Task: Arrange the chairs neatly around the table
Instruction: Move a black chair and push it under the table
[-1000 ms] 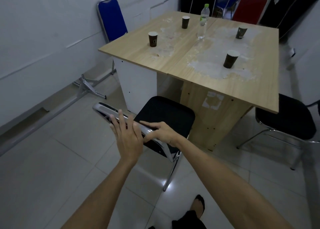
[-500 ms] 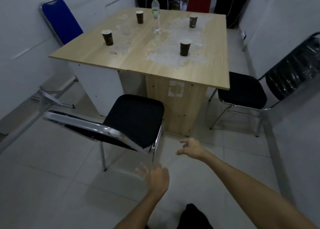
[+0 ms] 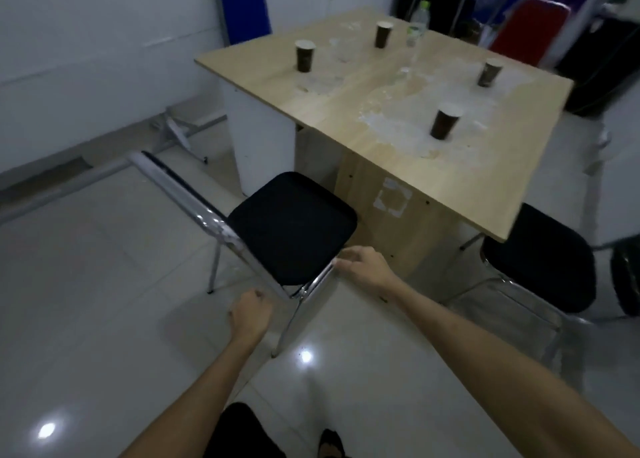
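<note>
Curled around the chrome frame at the seat's near corner, the right hand (image 3: 363, 265) grips the black chair (image 3: 292, 225); the left hand (image 3: 251, 314) is fisted just beside its backrest. That chair sits mid-frame against the wooden table (image 3: 391, 87).

No text can be read; the bottle (image 3: 417, 24) label and paper cups (image 3: 445, 121) are too blurred.

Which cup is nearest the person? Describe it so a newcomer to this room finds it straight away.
Start at the wooden table in the middle of the room, which carries four dark paper cups and a clear bottle. The nearest cup stands alone toward the near right part of the top, above the chair with the black seat. Unlike the others, it sits on the big whitish stain.
</note>
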